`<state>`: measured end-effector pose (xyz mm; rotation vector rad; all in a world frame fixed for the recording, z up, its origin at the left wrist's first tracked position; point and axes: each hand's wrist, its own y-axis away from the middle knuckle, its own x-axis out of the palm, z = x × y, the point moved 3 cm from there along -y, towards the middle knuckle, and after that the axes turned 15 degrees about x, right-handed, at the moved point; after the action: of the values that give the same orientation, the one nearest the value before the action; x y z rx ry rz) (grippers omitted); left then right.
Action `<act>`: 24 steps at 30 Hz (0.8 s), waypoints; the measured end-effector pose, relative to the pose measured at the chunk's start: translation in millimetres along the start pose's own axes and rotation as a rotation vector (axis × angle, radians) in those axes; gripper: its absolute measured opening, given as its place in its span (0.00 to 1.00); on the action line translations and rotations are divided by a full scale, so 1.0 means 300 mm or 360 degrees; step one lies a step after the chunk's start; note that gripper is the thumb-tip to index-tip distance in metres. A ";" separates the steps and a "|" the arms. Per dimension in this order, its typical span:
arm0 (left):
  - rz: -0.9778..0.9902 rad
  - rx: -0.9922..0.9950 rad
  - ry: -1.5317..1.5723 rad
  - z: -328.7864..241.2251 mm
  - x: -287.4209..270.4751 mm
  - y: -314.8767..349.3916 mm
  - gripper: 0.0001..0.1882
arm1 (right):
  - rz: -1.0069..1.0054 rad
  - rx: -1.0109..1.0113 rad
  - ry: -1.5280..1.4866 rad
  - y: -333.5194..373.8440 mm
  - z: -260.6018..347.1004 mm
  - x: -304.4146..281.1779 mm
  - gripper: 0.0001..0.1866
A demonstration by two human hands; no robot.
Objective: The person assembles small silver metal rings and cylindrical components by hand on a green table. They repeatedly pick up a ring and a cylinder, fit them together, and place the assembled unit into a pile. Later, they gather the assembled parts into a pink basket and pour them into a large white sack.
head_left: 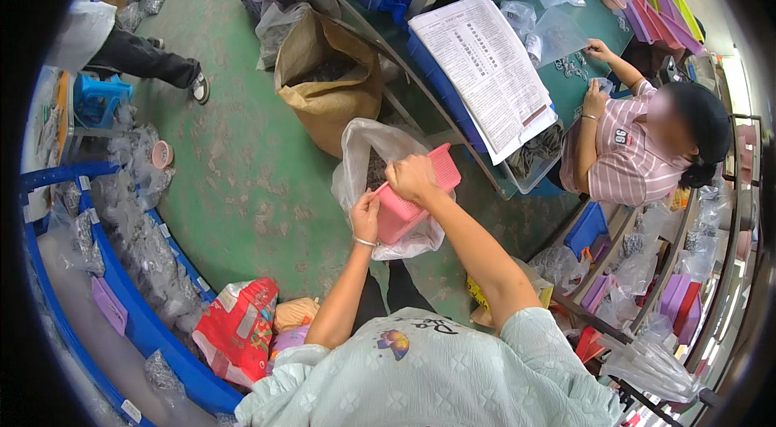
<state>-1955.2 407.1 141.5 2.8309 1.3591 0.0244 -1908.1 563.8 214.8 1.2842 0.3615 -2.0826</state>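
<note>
A pink plastic basket [401, 217] with perforated sides is tipped over the mouth of a white woven sack [356, 140] in front of me. My left hand [365, 219], a bracelet on its wrist, grips the basket's near-left edge. Closed over the far rim is my right hand [413, 178], fingers curled against the plastic. Small dark pieces [377, 172] show in the sack just beyond my hands. How much is left in the basket I cannot tell, since its inside is mostly turned away.
Behind the sack stands a brown paper bag [327, 92]. A green worktable [594, 31] holds blue trays and printed sheets [481, 63]; a co-worker [638, 136] in stripes sits there. Blue shelving [137, 322] with bagged parts runs left, near a red bag [238, 330]. Another person's leg [153, 59] shows far left.
</note>
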 end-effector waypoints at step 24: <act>0.0271 0.0406 -0.0123 -0.304 0.034 0.087 0.12 | -0.0288 0.0033 -0.0083 0.190 0.050 -0.209 0.21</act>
<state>-1929.9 398.3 233.1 3.1099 1.1806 -0.2746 -1862.0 537.4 282.5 1.2462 0.4484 -2.2721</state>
